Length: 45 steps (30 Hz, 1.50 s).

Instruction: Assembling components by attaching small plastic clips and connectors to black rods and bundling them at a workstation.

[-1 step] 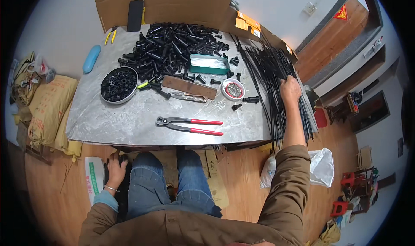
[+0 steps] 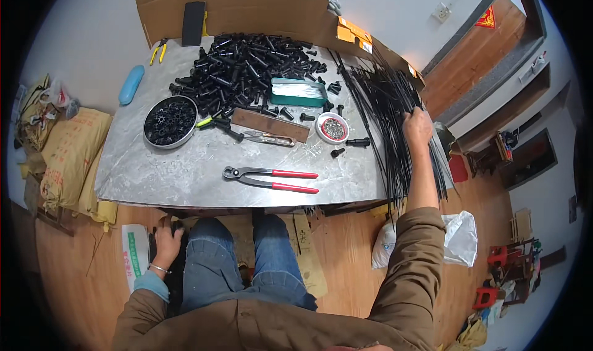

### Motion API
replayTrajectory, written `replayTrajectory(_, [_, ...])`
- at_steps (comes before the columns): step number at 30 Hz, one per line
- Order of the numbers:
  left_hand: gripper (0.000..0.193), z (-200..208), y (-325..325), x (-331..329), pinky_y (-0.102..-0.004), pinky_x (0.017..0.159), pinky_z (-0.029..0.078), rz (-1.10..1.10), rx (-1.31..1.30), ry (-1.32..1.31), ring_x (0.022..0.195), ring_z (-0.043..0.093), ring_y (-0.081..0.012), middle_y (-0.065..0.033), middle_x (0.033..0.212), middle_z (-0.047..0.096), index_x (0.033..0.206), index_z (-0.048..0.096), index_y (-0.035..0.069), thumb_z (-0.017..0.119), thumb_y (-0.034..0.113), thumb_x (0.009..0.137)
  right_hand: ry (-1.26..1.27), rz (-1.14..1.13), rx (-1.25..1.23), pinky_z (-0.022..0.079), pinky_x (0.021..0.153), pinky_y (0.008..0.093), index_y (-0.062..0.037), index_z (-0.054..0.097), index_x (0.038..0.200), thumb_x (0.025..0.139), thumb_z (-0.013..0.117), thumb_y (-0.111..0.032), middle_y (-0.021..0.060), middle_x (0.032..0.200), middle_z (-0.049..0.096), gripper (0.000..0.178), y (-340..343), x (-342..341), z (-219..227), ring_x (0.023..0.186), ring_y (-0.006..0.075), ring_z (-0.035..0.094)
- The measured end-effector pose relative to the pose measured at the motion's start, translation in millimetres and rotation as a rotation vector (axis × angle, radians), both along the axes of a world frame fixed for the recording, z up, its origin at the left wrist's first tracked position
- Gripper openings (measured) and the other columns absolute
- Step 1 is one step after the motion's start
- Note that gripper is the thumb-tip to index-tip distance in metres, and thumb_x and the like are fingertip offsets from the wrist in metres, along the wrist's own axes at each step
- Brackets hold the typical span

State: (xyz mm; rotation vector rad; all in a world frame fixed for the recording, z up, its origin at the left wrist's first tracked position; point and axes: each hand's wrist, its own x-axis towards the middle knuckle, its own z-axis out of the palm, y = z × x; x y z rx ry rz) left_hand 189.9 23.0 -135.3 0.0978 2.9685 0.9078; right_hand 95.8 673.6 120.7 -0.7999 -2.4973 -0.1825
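My right hand (image 2: pixel 418 129) is over a long bundle of thin black rods (image 2: pixel 395 135) along the table's right side, its fingers curled closed on some of them. My left hand (image 2: pixel 166 243) hangs below the table's front edge, beside my left thigh. Its fingers are bent around something dark that I cannot make out, next to a black heap or bag. On the table in front of me lie pincers (image 2: pixel 272 180) with red handles, touched by neither hand.
A pile of black bolt-like parts (image 2: pixel 247 67) covers the table's back. Nearer are a round tin (image 2: pixel 147 142) of small black rings, a green box (image 2: pixel 299 101), a brown bar (image 2: pixel 259 121), thread snips (image 2: pixel 270 138) and a white bowl (image 2: pixel 320 135). Cardboard (image 2: pixel 265 11) stands behind.
My right hand has shifted very slightly to the right over the black rods. My left hand stays nearly where it was.
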Motion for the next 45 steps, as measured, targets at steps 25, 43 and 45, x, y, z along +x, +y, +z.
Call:
replayTrajectory(25, [0.039, 322.3, 231.1, 7.0, -0.0229, 0.059, 0.045, -0.315, 1.647, -0.109, 0.064, 0.053, -0.0082, 0.0001, 0.074, 0.059, 0.085, 0.058, 0.004, 0.055, 0.042, 0.093, 0.109, 1.092, -0.519, 0.051, 0.069, 0.0366, -0.0008, 0.055, 0.110, 0.084, 0.065, -0.016, 0.0210, 0.096, 0.064, 0.031, -300.0, 152.2, 67.0, 0.089, 0.0354, 0.064])
replayTrajectory(43, [0.041, 370.3, 171.1, -43.2, -0.0248, 0.037, 0.031, -0.322, 1.224, -0.337, 0.040, 0.031, -0.0065, 0.0049, 0.054, 0.028, 0.095, 0.050, 0.003, 0.047, 0.044, 0.096, -0.210, 0.091, -0.356, 0.050, 0.083, 0.0423, -0.0019, 0.069, 0.093, 0.076, 0.066, -0.031, 0.0200, 0.098, 0.067, 0.034, -34.3, 22.7, -65.7, 0.096, 0.0346, 0.064])
replayTrajectory(45, [0.038, 384.0, 174.7, -50.9, -0.0235, 0.036, 0.029, -0.340, 1.319, -0.208, 0.041, 0.032, -0.0058, 0.0052, 0.057, 0.032, 0.095, 0.050, 0.004, 0.048, 0.041, 0.097, -0.296, 0.152, -0.318, 0.050, 0.082, 0.0428, -0.0014, 0.069, 0.092, 0.075, 0.067, -0.029, 0.0203, 0.095, 0.067, 0.032, -41.7, 24.8, -60.6, 0.094, 0.0348, 0.065])
